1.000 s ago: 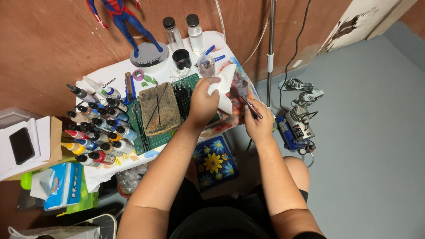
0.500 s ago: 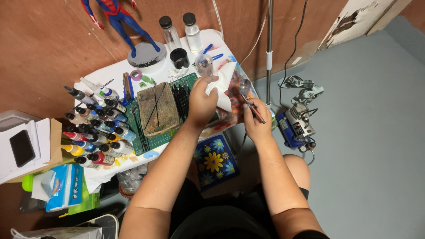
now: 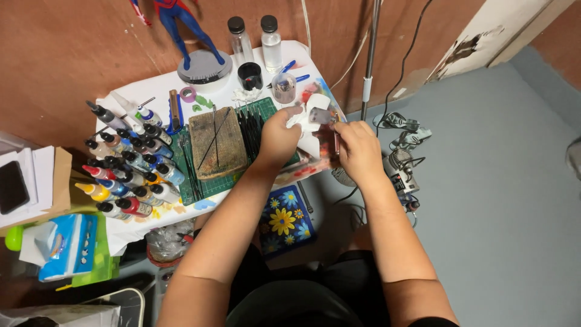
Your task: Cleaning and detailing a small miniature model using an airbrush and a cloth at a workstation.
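My left hand (image 3: pixel 279 140) and right hand (image 3: pixel 359 150) bare, no rings, forearms unsleeved, dark shorts on my lap.

left hand (image 3: pixel 279 138) gripping white tissue (image 3: pixel 310 144); paint bottles (image 3: pixel 124 166)

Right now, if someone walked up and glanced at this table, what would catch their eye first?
Probably the crowd of dropper paint bottles with coloured caps on the table's left side, beside a worn wooden block on a green cutting mat. At the right edge, the left hand pinches white tissue against a small grey piece, the right hand close beside it. A red and blue action figure stands on a round base at the back.
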